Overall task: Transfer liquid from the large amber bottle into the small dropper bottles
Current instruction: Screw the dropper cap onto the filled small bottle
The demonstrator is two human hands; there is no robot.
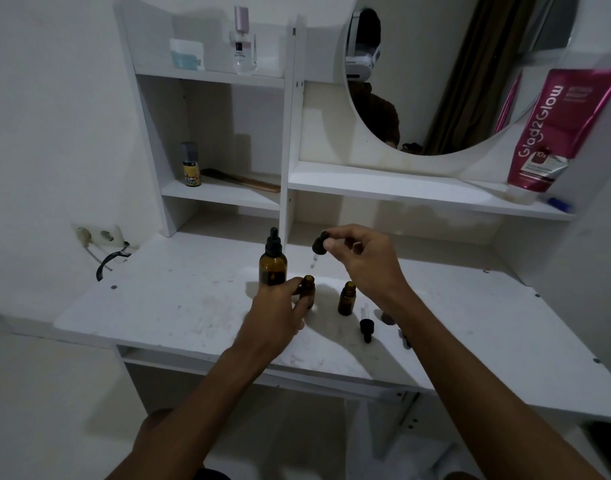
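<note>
The large amber bottle (pixel 272 268) stands on the white desk (pixel 179 306) with a black dropper cap on it. Just right of it, my left hand (pixel 279 310) grips a small open amber bottle (pixel 308 285) that stands on the desk. My right hand (pixel 362 258) pinches a black dropper (pixel 320 244) by its bulb, with the glass tip hanging a little above that small bottle's mouth. A second small open amber bottle (pixel 347 298) stands to the right. Another black dropper cap (pixel 366 328) lies on the desk in front of it.
A white shelf unit (pixel 227 199) rises behind the desk, with a round mirror (pixel 446 74), a pink tube (pixel 556 133), a perfume bottle (pixel 243 43) and a small spray can (pixel 190 164). A wall socket with a black cable (pixel 106 261) sits at the left.
</note>
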